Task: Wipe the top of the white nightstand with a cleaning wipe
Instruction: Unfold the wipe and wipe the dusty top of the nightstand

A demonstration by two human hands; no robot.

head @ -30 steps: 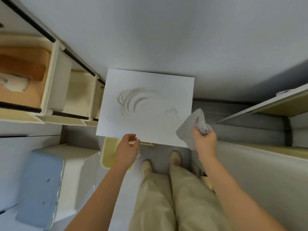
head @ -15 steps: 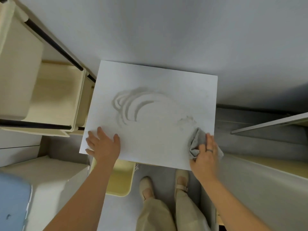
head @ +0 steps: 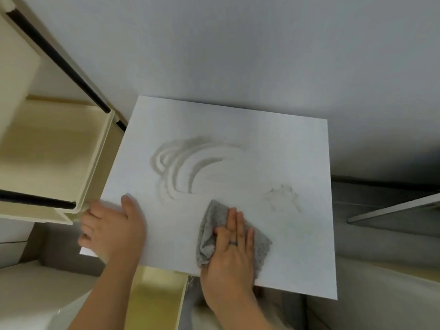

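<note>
The white nightstand top (head: pixel 238 129) fills the middle of the view, seen from above. Curved grey dust streaks (head: pixel 188 163) mark its centre-left, and a fainter smudge (head: pixel 282 195) lies to the right. My right hand (head: pixel 232 253) lies flat, fingers together, pressing a crumpled grey cleaning wipe (head: pixel 212 225) onto the front middle of the top. My left hand (head: pixel 114 227) rests on the front left corner, thumb on the surface and fingers curled over the left edge.
A cream shelf unit with black rails (head: pixel 59 144) stands close against the nightstand's left side. A pale wall (head: pixel 238 44) is behind. A cream open bin (head: pixel 154 298) sits below the front edge. A grey ledge (head: pixel 392 208) lies to the right.
My right hand has slid the wipe left from the front right corner to the front middle. My left hand shifted to grip the left corner. The view has come closer.
</note>
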